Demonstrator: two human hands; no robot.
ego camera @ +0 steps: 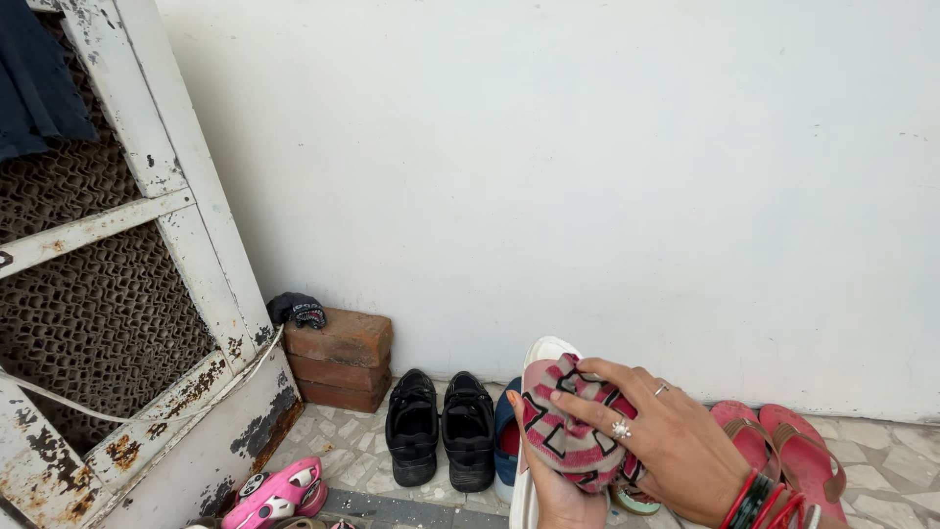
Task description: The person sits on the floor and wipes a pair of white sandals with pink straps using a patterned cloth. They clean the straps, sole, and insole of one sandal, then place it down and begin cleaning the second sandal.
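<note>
A pink, grey and black patterned cloth (565, 431) lies bunched on the side of a white shoe (541, 358). My right hand (666, 431), with rings and red bangles, presses the cloth from above with fingers spread. My left hand (553, 490) comes from below and cups the cloth and the shoe's edge; most of it is hidden behind them. The shoe is held up above the floor near the white wall.
A pair of black shoes (441, 426) stands by the wall, with a blue shoe (505, 441) beside it. Red sandals (783, 451) lie at the right. Stacked bricks (341, 358) with a dark cloth on top sit left, beside a rusty white metal cooler frame (196, 284). Pink sandals (279, 490) lie bottom left.
</note>
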